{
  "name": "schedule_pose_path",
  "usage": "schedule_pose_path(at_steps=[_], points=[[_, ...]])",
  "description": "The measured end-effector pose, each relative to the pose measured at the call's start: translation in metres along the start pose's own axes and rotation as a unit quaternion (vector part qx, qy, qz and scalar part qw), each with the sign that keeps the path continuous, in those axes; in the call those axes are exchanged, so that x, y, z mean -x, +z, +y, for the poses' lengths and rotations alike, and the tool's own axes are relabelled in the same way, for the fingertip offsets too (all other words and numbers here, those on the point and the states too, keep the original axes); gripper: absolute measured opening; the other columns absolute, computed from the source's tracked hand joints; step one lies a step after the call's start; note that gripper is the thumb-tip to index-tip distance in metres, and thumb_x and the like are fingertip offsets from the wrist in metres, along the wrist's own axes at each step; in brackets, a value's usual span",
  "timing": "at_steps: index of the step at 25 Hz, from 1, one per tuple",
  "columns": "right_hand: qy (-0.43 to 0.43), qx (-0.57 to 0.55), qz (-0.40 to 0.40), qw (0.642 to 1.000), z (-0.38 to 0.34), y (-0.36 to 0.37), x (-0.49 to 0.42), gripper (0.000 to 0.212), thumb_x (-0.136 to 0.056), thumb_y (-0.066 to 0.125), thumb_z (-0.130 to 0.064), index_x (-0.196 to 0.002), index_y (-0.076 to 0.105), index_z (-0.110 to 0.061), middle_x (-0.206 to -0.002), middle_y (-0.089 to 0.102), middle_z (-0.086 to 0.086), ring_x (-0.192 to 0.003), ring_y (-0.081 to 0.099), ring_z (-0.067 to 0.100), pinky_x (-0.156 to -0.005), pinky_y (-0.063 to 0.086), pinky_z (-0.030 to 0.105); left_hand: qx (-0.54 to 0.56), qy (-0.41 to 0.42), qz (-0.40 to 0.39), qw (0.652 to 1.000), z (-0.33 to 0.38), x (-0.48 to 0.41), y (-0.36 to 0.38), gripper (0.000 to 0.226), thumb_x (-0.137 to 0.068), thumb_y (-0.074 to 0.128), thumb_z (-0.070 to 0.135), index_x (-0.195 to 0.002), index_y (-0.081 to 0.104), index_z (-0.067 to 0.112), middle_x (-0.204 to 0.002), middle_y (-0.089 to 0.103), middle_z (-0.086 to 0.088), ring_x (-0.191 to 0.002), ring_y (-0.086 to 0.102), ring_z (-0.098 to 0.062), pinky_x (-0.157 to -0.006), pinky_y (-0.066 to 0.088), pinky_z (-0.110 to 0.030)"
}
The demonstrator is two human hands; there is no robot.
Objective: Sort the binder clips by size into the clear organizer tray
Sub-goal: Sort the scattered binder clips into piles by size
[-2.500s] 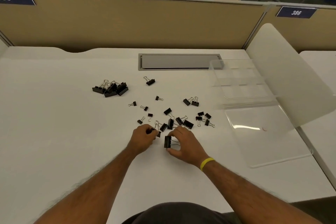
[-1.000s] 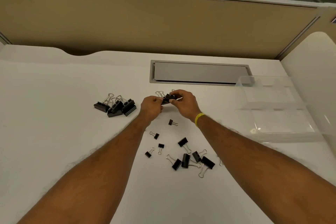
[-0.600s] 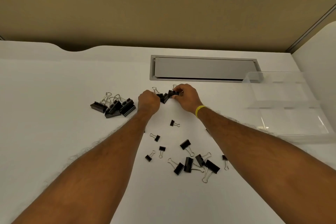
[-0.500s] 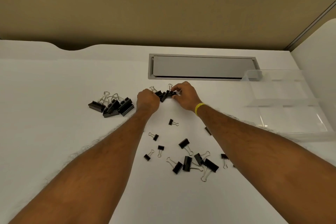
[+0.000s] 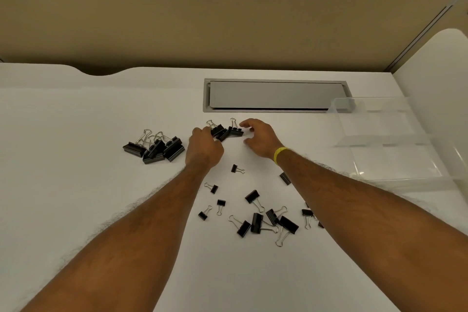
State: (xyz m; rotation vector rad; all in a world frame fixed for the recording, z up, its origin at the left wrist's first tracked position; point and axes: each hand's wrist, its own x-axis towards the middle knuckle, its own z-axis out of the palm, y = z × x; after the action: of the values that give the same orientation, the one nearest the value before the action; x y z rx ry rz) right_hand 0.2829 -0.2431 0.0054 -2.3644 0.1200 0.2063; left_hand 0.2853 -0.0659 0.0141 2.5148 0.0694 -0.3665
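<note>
L hand (image 5: 204,151) curling fingers against clips (image 5: 226,132) at far centre of desk (image 5: 76,197), grip unclear, R hand (image 5: 260,138) hovering wide open just right of them, holding nothing, tray (image 5: 340,105) sitting far right

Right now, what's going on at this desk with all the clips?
A person is grouping black binder clips on a white desk. The left hand touches a small cluster of clips at the far side; whether it pinches one is unclear. The right hand is open beside that cluster, holding nothing. A pile of large clips sits to the left, and loose clips lie scattered nearer the person. The clear organizer tray on the right shows no clips in it.
</note>
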Motion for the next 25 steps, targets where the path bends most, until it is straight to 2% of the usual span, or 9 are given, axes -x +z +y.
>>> schedule_pose_path(at_steps=[5,8,13,17,19,21,23,25], points=[[-0.002,0.026,0.001,1.0,0.007,-0.008,0.044,0.05,-0.084,0.064,0.0,-0.13,0.055,-0.015,-0.135,0.055,0.005,-0.123,0.051,0.021,-0.105,0.042,0.033,-0.079,0.108,0.001,0.991,-0.011,0.042,0.006,0.056,-0.093,0.053,0.031,-0.144,0.039,0.013,-0.143,0.043,-0.009,-0.13,0.04,-0.028,-0.102,0.041,-0.044],[-0.001,0.037,-0.012,0.999,0.012,-0.013,0.078,0.05,-0.084,0.065,-0.001,-0.131,0.054,-0.015,-0.135,0.055,0.004,-0.123,0.05,0.02,-0.105,0.041,0.031,-0.12,0.144,-0.021,0.982,-0.016,0.07,0.008,0.058,-0.094,0.053,0.035,-0.146,0.036,0.014,-0.148,0.039,-0.006,-0.133,0.038,-0.026,-0.106,0.036,-0.044],[-0.016,0.05,-0.017,0.998,0.026,-0.02,0.139,0.043,-0.086,0.064,-0.005,-0.127,0.056,-0.015,-0.121,0.057,0.0,-0.103,0.05,0.01,-0.089,0.04,0.021,-0.104,0.211,-0.044,0.971,-0.027,0.115,0.015,0.052,-0.092,0.056,0.033,-0.141,0.043,0.018,-0.145,0.044,0.0,-0.132,0.04,-0.023,-0.108,0.032,-0.045],[-0.002,0.066,-0.03,0.997,0.044,-0.022,0.186,0.034,-0.086,0.062,-0.007,-0.118,0.06,-0.02,-0.104,0.059,-0.004,-0.091,0.054,0.012,-0.084,0.046,0.027,-0.086,0.233,-0.04,0.968,-0.037,0.145,0.024,0.045,-0.091,0.057,0.029,-0.135,0.049,0.021,-0.139,0.05,0.002,-0.128,0.044,-0.021,-0.104,0.035,-0.042],[-0.012,0.106,-0.054,0.993,0.048,-0.022,0.207,0.035,-0.087,0.06,-0.011,-0.122,0.059,-0.019,-0.107,0.058,-0.001,-0.094,0.053,0.013,-0.085,0.045,0.029,-0.08,0.234,-0.035,0.968,-0.042,0.157,0.028,0.043,-0.091,0.058,0.028,-0.132,0.051,0.021,-0.136,0.052,0.003,-0.124,0.047,-0.021,-0.102,0.036,-0.041],[-0.033,0.18,-0.083,0.98,0.052,-0.021,0.223,0.045,-0.088,0.058,-0.015,-0.132,0.053,-0.019,-0.115,0.055,0.003,-0.103,0.051,0.016,-0.089,0.046,0.032,-0.075,0.237,-0.022,0.968,-0.048,0.168,0.031,0.04,-0.09,0.058,0.026,-0.129,0.053,0.021,-0.132,0.054,0.003,-0.122,0.048,-0.021,-0.1,0.037,-0.041],[-0.04,0.242,-0.111,0.963,0.057,-0.019,0.235,0.058,-0.084,0.059,-0.015,-0.14,0.045,-0.021,-0.119,0.05,0.005,-0.108,0.051,0.02,-0.086,0.049,0.037,-0.068,0.241,-0.003,0.968,-0.053,0.177,0.032,0.037,-0.09,0.058,0.024,-0.126,0.055,0.02,-0.129,0.055,0.003,-0.12,0.049,-0.021,-0.097,0.038,-0.039],[-0.028,0.254,-0.113,0.96,0.061,-0.016,0.242,0.059,-0.083,0.06,-0.014,-0.139,0.045,-0.021,-0.121,0.048,0.005,-0.109,0.052,0.023,-0.083,0.05,0.037,-0.06,0.245,0.016,0.967,-0.056,0.185,0.033,0.035,-0.089,0.059,0.023,-0.124,0.057,0.019,-0.126,0.057,0.002,-0.118,0.051,-0.022,-0.095,0.039,-0.038]])
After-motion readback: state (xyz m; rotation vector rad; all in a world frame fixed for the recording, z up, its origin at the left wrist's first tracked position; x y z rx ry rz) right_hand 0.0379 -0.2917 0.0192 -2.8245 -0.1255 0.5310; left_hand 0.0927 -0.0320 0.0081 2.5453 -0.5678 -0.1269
